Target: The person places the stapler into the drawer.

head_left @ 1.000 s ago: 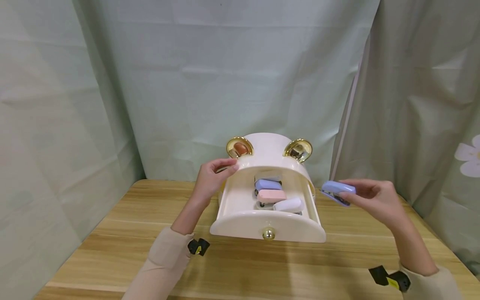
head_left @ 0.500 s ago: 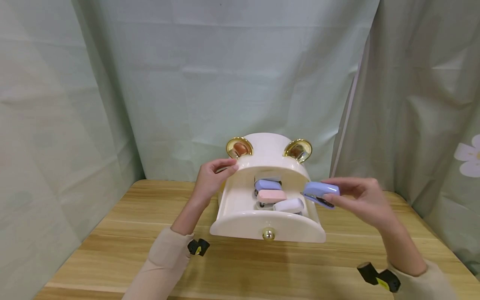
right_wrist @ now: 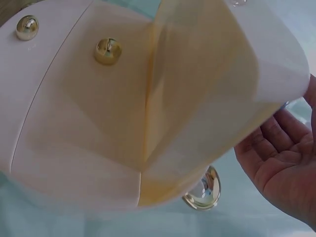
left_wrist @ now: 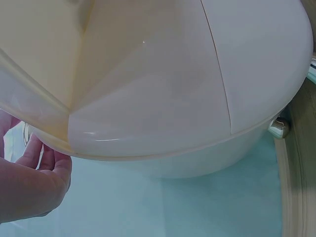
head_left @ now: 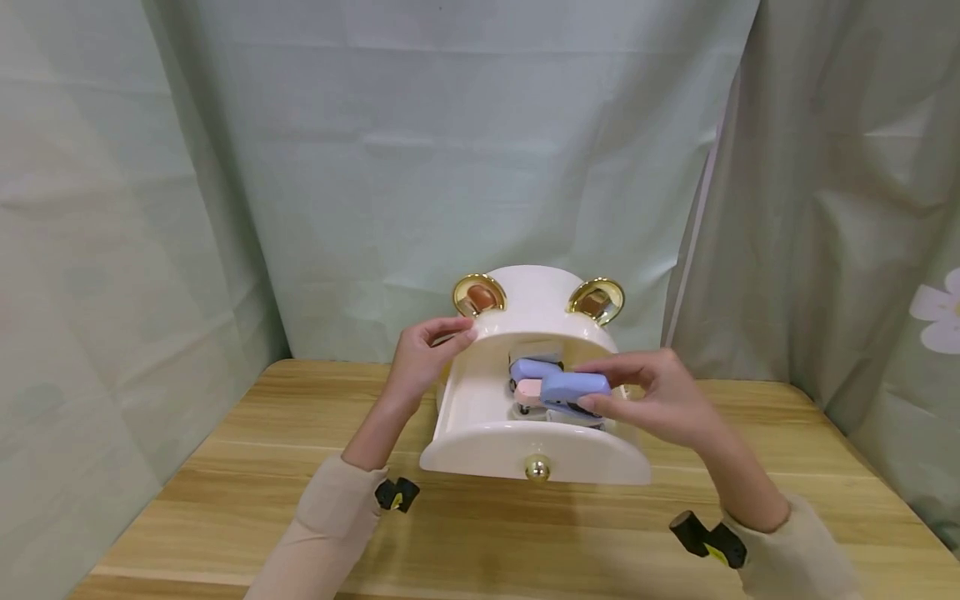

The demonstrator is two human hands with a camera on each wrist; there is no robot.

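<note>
The right hand [head_left: 660, 400] pinches a small lavender stapler [head_left: 573, 386] level over the pulled-out cream drawer [head_left: 480, 417], above pink [head_left: 531, 390] and blue staplers [head_left: 534, 367], while the left hand [head_left: 423, 354] grips the organizer's upper rim [head_left: 540, 323].

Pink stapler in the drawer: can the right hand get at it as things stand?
Probably not yet: the right hand already grips a blue stapler and holds it right over the pink stapler. The drawer itself is open on top.

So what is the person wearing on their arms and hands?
Both arms wear long beige sleeves, the left sleeve and the right sleeve. A small black gadget with a yellow mark sits at each wrist. The hands are bare, without gloves or rings.
</note>
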